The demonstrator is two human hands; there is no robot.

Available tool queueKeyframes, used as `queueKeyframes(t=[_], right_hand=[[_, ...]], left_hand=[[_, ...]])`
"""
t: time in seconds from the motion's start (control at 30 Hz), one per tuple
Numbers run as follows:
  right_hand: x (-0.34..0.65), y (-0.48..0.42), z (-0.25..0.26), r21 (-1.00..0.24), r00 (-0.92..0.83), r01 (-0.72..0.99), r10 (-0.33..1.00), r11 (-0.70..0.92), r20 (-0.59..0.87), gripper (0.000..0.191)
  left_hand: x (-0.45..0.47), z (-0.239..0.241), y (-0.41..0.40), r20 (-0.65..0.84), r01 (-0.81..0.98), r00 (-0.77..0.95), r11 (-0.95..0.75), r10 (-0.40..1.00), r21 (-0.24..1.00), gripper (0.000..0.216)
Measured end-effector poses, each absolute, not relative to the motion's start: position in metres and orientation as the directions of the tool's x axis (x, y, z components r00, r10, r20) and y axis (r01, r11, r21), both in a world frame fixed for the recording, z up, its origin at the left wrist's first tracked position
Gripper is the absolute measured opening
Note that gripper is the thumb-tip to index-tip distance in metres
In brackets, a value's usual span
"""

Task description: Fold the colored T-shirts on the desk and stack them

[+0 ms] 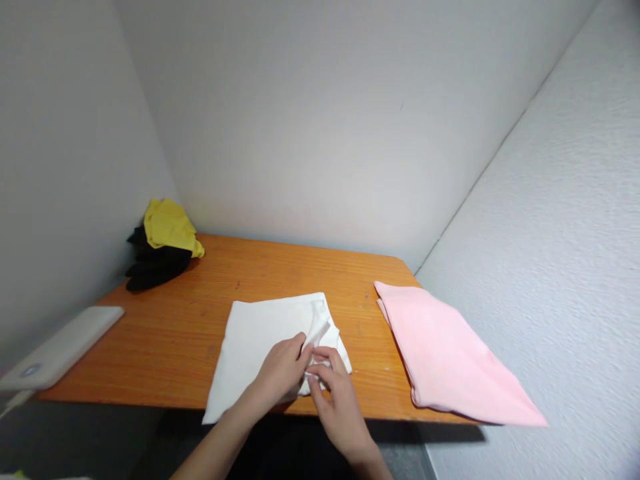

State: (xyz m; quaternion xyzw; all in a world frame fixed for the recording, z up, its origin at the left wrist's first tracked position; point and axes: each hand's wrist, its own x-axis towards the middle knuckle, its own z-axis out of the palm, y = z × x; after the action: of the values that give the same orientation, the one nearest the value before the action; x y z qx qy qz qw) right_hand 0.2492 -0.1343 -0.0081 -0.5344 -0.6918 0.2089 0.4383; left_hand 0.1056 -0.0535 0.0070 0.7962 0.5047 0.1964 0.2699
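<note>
A white cloth (265,327), folded flat, lies at the front middle of the table, its left corner hanging over the front edge. My left hand (283,365) is closed on the bunched right side of the cloth. Close beside it, my right hand (334,390) pinches the same side with thumb and fingers. The cloth is wrinkled and gathered between both hands. My fingers partly hide the spot where they grip.
A folded pink cloth (450,347) lies at the right, one corner past the table's edge. Yellow cloth (170,225) and black cloth (157,267) are heaped at the back left. A white power bank (65,347) with a cable sits at the left edge. Walls enclose the wooden table (175,333).
</note>
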Motion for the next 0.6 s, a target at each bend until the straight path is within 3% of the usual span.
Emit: queueKeyframes(t=[0.07,0.17,0.27,0.4,0.6], right_hand=[[0.249,-0.135,-0.015,-0.772,0.097,0.576,0.915,0.269,0.392,0.024],[0.259,-0.128,-0.024,-0.676,0.336,0.736,0.855,0.022,0.395,0.031],[0.271,-0.118,-0.020,-0.537,0.368,0.829,0.876,-0.157,0.311,0.035],[0.274,-0.113,0.004,-0.589,0.284,0.802,0.930,-0.098,0.232,0.033],[0.296,-0.126,0.066,-0.644,0.229,0.762,0.901,0.070,0.369,0.028]], left_hand=[[0.099,0.003,-0.055,0.044,0.649,0.384,-0.304,0.922,0.697,0.029],[0.090,-0.002,-0.061,0.062,0.533,0.332,-0.241,0.941,0.811,0.033],[0.084,-0.002,-0.072,0.094,0.424,0.327,-0.235,0.940,0.875,0.034],[0.071,0.007,-0.086,0.157,0.345,0.286,-0.254,0.945,0.903,0.031],[0.021,0.071,-0.085,0.413,0.247,0.003,-0.400,0.911,0.882,0.020]])
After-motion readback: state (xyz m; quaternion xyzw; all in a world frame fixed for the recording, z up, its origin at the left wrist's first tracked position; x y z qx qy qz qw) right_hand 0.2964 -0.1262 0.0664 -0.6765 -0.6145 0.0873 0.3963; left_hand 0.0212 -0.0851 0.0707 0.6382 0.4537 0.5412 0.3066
